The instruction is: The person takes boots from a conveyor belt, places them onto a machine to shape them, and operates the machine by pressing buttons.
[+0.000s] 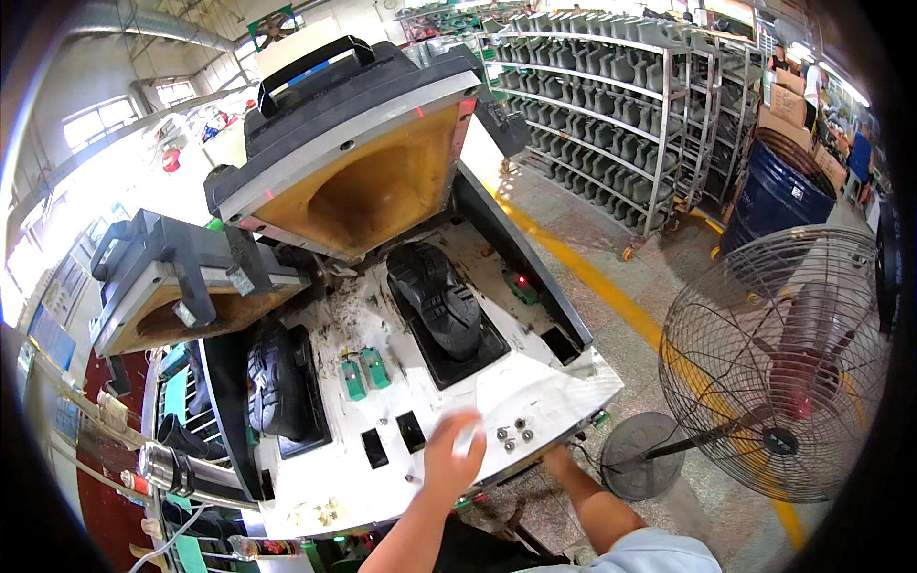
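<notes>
Racks [661, 143] of grey boots [619, 65] line the back of this shop, with a blue drum [778, 196] off to the right and a big caged fan [779, 440] standing right by the machine. Loud-looking place tbh.

So the white table [535, 392] has four little metal buttons [526, 435] near its front edge. The person's left hand [453, 456] hangs just beside them, too blurred for me to say if the fingers are pinched or spread, or if there's anything in them. Right hand [556, 460] is down at the front edge, fingers hidden, so no clue on that one either.

Further back a black shoe [449, 310] sits on a dark plate, under a raised lid [353, 196] with a yellowish hollow inside. Another shoe [277, 387] sits on the left side.

My guess on handling: the buttons look hard, smooth and fixed in place, so a flat fingertip beats a pinch. The near shoe looks rubbery and grippy, bendy on top, stiffer underneath, nothing fragile, medium weight maybe. I'd grab it around the sides, one hand at the toe and one at the heel, and keep knuckles clear of that lid, which looks seriously heavy.
</notes>
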A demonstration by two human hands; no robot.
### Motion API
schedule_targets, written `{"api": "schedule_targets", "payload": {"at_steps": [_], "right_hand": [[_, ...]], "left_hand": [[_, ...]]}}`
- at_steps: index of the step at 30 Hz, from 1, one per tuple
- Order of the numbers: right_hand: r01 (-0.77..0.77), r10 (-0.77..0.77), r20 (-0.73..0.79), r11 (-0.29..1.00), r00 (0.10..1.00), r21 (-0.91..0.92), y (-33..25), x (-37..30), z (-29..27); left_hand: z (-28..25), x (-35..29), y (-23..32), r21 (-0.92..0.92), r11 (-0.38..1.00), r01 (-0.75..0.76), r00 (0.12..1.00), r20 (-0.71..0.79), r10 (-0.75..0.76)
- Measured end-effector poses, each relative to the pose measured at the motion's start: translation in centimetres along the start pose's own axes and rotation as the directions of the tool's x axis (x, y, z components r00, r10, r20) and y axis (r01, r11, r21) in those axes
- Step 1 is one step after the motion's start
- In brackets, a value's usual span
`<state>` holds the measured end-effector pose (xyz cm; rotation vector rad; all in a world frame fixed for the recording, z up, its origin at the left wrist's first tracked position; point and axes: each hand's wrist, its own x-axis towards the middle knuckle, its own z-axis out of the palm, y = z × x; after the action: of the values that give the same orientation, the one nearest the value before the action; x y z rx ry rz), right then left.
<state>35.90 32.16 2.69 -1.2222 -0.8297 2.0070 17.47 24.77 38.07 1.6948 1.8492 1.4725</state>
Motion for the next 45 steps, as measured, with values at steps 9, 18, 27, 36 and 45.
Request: {"api": "schedule_targets", "payload": {"at_steps": [9,18,27,36,45], "right_hand": [[0.456,-0.615,0.247,0.208,0.749,-0.865,-12.8,-13.6,-7.1],[0.679,-0.523,0.624,-0.111,0.581,-0.726,-18.8,-9.9,-2.4],[0.668,-0.162,0.655,0.311,0.738,-0.676,-6.1,-24.3,14.2],[0.968,-0.605,0.773,-0.015,0.191,-0.251,-12.0,-19.4,51.9],[0.102,-0.137,0.160,-0.353,0.978,-0.930,-14.1,-7.3,69.3]], "left_hand": [[0.7,-22.1,-5.6,0.056,0.859,0.508,0.799,0.341,-0.495],[1.0,-19.6,-6.6,0.204,0.822,0.532,0.735,0.371,-0.568],[-12.4,-33.5,-8.9,-0.317,0.708,0.631,0.654,-0.274,-0.705],[-26.9,-49.7,-12.0,-0.269,0.608,0.747,0.107,-0.854,-0.509],[-27.3,-54.5,-12.8,-0.250,0.582,0.774,0.182,-0.792,-0.583]]}}
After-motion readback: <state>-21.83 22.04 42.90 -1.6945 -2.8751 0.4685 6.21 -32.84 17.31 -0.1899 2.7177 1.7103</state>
